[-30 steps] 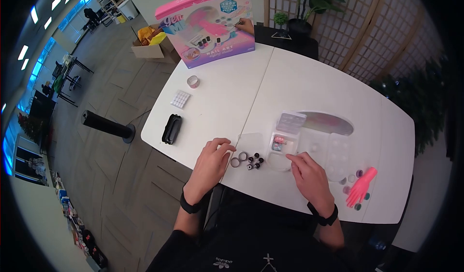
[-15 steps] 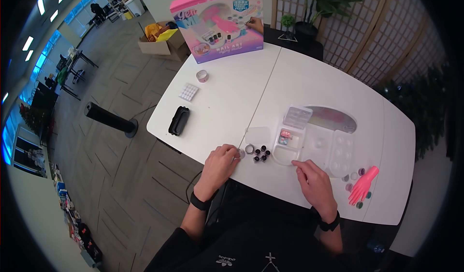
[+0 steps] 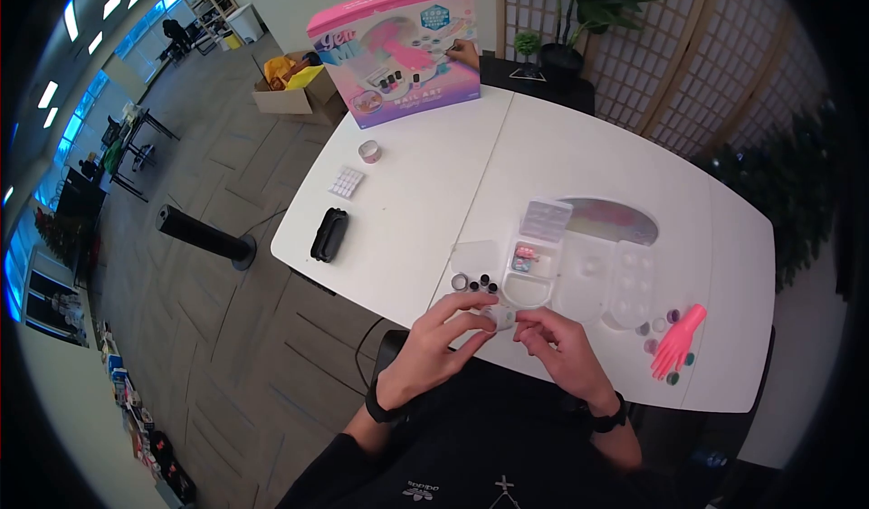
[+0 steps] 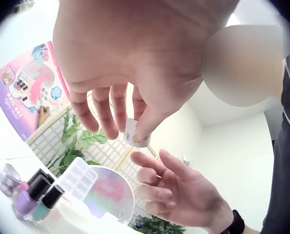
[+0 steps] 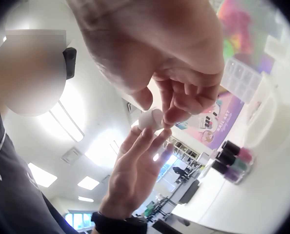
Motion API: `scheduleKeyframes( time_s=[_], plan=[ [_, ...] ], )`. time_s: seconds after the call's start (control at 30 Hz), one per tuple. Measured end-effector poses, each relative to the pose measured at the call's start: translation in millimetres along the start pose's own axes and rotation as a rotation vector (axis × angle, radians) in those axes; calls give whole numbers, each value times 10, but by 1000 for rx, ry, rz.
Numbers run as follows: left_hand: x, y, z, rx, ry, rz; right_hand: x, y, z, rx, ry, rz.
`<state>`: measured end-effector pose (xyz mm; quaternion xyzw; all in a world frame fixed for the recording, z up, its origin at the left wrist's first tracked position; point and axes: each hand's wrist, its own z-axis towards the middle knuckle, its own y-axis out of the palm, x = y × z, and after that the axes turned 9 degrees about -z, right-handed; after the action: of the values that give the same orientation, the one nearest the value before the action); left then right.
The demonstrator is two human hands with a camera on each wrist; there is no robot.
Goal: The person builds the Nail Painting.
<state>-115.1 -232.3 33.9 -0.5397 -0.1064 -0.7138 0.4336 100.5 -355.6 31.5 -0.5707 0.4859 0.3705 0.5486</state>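
My left hand (image 3: 442, 344) pinches a small white sticker roll (image 4: 133, 136) between thumb and fingertips, raised above the table's near edge. The roll's printed outside shows in the left wrist view. My right hand (image 3: 568, 353) is close beside the roll, fingers loosely bent and thumb apart, holding nothing. Its fingertips overlap the roll (image 5: 150, 120) in the right wrist view. Just beyond the left hand stand several nail polish bottles (image 4: 31, 197) with black caps, partly hidden in the head view. A second roll (image 3: 460, 282) sits next to them.
A white tray (image 3: 579, 305) with compartments, a raised lid and a mirror (image 3: 611, 221) is ahead right. A pink model hand (image 3: 679, 342) lies among small pots at right. Farther off are a black case (image 3: 329, 235), a white pad (image 3: 346, 182), a jar (image 3: 369, 152) and the pink box (image 3: 398, 57).
My left hand has picked up one roll from beside the bottles and brought it right, toward the body. The right hand has drawn back from the tray's edge to meet it.
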Motion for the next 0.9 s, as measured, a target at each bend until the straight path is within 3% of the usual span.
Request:
scheduleKeyframes(
  time_s=[0.1,0.2,0.6,0.77,0.9],
  plan=[
    [63,128,65,-48,30,-10,90,-1,28,41,-17,214],
    [77,171,138,-87,73,63,116,-105,53,-22,122,384],
    [64,214,202,-114,77,145,185,-155,80,-78,186,708],
    [46,268,163,-28,-23,105,198,-107,81,12,135,623],
    [112,306,149,-2,-199,-185,70,-73,64,103,80,411]
  ],
)
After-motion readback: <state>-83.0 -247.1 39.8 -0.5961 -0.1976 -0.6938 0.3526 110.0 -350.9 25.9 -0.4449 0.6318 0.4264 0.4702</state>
